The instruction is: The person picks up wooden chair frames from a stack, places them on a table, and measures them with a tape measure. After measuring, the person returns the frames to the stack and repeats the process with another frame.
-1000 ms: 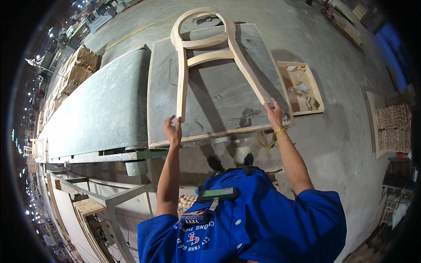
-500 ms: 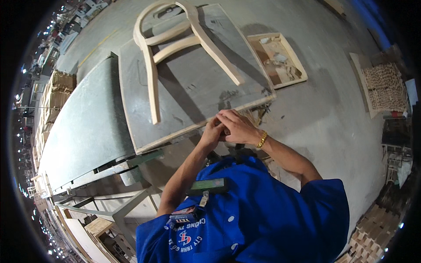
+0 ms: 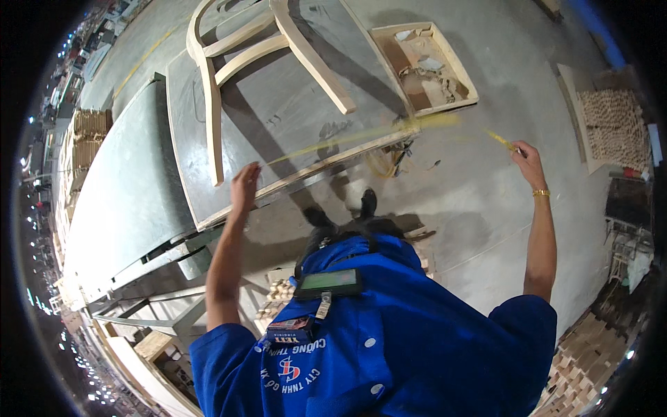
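Observation:
My arms are spread wide, and a yellow tape measure stretches between my hands, its middle smeared by motion. At the left end, my left hand pinches the tape by the front edge of the grey-topped table. Over the floor to the right, my right hand, with a gold bracelet at the wrist, is closed on the other end. A bare wooden chair frame, with a curved top and two crosspieces, lies on the table. One of its legs ends close to my left hand.
Beyond the table's right side is a shallow wooden tray with scraps. A large pale-green curved surface stands to the left. Stacked wooden pieces sit far right, and more wood blocks lie lower right.
My hands were together at the table's front edge. They have moved far apart, left and right, drawing the yellow tape out between them. The table and chair frame now appear further left.

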